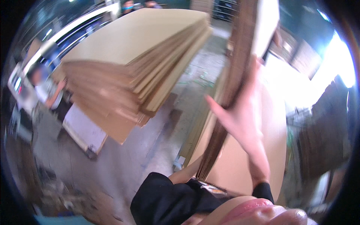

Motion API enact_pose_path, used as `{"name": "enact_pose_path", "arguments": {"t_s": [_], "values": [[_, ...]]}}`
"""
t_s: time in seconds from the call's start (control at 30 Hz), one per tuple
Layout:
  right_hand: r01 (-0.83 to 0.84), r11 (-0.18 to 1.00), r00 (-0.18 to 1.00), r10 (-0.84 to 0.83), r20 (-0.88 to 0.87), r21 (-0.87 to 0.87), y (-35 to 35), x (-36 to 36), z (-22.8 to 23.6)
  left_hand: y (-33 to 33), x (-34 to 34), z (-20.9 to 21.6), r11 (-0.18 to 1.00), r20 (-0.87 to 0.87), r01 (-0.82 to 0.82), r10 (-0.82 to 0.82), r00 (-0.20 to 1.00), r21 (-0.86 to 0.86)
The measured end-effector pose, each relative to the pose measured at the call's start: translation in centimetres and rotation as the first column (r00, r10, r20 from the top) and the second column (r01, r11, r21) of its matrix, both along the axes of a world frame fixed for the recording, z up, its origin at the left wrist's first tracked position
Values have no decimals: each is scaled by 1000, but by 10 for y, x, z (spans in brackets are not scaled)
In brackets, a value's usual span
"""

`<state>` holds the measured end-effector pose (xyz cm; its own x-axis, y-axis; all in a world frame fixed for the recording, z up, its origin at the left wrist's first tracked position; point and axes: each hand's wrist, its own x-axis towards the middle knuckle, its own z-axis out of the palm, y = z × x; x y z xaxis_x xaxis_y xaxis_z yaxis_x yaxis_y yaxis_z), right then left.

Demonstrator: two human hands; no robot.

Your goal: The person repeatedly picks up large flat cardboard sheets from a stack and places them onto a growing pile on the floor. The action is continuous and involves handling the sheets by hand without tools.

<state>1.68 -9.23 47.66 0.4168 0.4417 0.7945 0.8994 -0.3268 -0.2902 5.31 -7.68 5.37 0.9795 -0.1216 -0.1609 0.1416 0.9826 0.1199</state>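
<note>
An upright bundle of brown cardboard sheets (240, 48) rises in front of me, its layered edges toward me and its right side pale and bright. My right hand (243, 116) lies against it, fingers stretched upward and thumb spread to the left. The hand is slightly blurred. From the lower left, my left forearm (184, 174) in a black sleeve reaches to the bottom of the bundle; the sheets hide my left hand (198, 164) almost wholly, so its fingers cannot be made out. Behind my right wrist a broad tan cardboard surface (273, 138) spreads.
A tall stack of large cardboard sheets (138, 37) stands at the left, its layers uneven. Beyond it, a person (52, 90) has a hand near its edge. Grey floor (142, 146) lies between. Dark, blurred shapes (322, 131) stand at the right.
</note>
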Motion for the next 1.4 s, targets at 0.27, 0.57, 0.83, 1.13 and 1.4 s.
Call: {"name": "enact_pose_path", "arguments": {"t_s": [0.27,0.57,0.83,1.13,1.4], "values": [[-111,991,973,124,196,-79,65,1,24,17,2,79,993,164,21,-2,986,-113],[-35,981,882,120,457,-190,156,-27,-26,-22,33,162,303,486,467,-16,874,-831],[-328,753,898,436,61,-570,2,0,-86,40,96,225,329,614,549,137,777,-768],[20,1000,798,-22,-602,-10,-136,28,-141,197,166,329,862,600,-397,504,622,-314],[116,990,534,-132,-835,-82,-174,4,-302,288,156,324,699,554,-703,640,532,-132]]}}
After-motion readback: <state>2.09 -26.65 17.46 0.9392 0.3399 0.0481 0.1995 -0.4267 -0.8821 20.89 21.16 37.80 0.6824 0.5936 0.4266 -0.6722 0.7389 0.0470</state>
